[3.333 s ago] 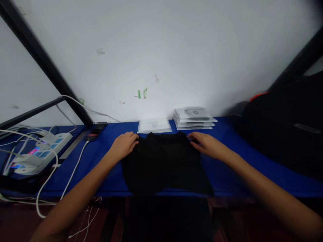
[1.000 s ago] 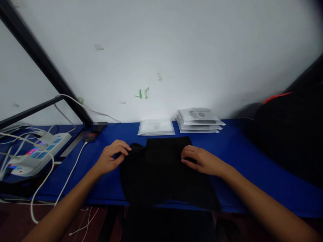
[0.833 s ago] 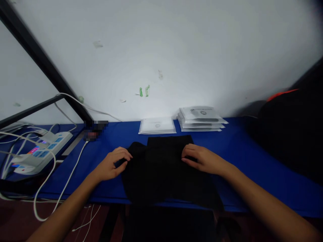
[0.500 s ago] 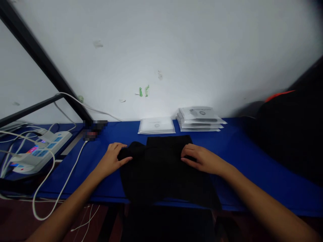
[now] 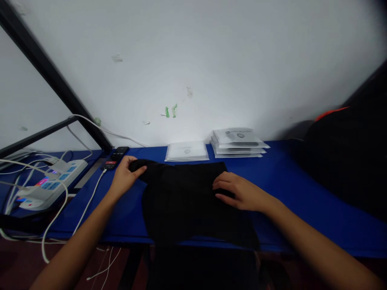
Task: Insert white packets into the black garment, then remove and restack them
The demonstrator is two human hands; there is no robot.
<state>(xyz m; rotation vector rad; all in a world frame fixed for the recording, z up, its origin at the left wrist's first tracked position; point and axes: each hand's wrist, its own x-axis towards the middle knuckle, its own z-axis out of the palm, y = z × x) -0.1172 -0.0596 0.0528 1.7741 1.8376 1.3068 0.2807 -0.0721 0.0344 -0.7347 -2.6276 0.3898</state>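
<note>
A dark piece of clothing, the black garment (image 5: 187,201), lies spread on the blue tabletop, its lower edge reaching the table's front edge. Its exact kind is hard to make out. My left hand (image 5: 125,175) pinches a narrow strip of it at the upper left, thumb below and fingers above, pulled out to the side. At the garment's right side, my right hand (image 5: 231,189) has its fingers curled over the fabric with the thumb beneath. The fold between those fingers is partly hidden.
Against the wall lie a flat white packet (image 5: 187,151) and a stack of white packets (image 5: 237,139). A phone (image 5: 116,157) on a white cable and a power strip (image 5: 57,183) full of plugs are at left. A dark bulky object (image 5: 341,161) stands at right.
My left hand has moved left and away from me, drawing the garment's strip out straighter. My right hand stays at nearly the same place on the fabric.
</note>
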